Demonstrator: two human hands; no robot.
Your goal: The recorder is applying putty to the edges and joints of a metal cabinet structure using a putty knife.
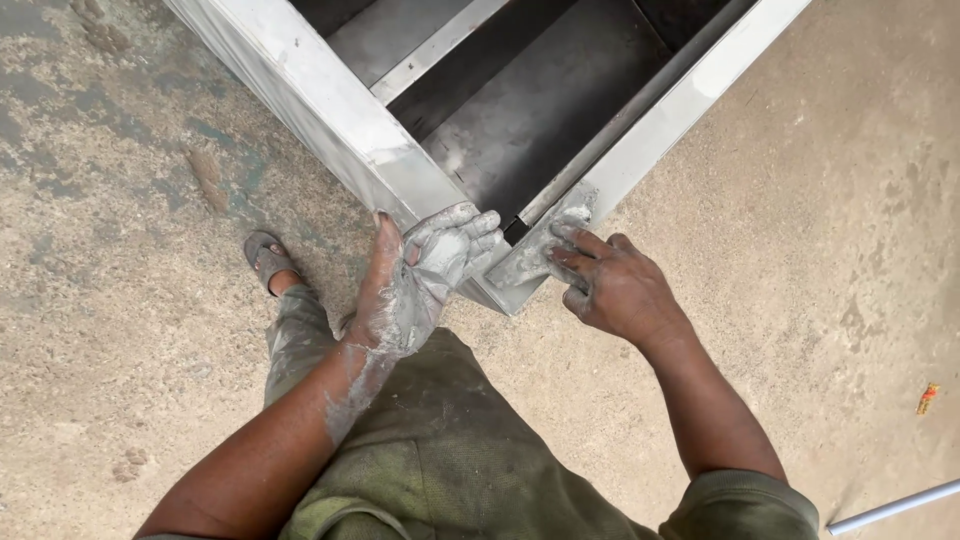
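Putty (535, 250), grey and wet, coats the near corner of a metal frame (330, 110) that stands on the floor (120, 300). The frame is a pale, box-like piece with a dark inside, and its two outer walls meet at the corner right in front of the person.

The left hand (425, 275) is smeared with the same grey paste from fingertips to wrist. It lies flat against the left wall of the frame at the corner, fingers spread and curled over the top edge, thumb pointing up along the wall. It clamps on nothing; it presses on the metal.

The right hand (605, 285) is mostly clean. Its fingers are bent and close together, with the tips pushed into the putty on the right wall, just beside the corner. Whether it pinches any tool I cannot tell; only the fingertips in the paste show.

The two hands are near each other, one on each side of the corner, not touching.

Below the hands are the person's green trousers (440, 460), streaked with grey at the left knee. A sandalled foot (268, 260) rests on the floor next to the frame's left wall. A pale pipe (890, 508) lies at the lower right, and a small orange scrap (927, 398) lies near the right edge.
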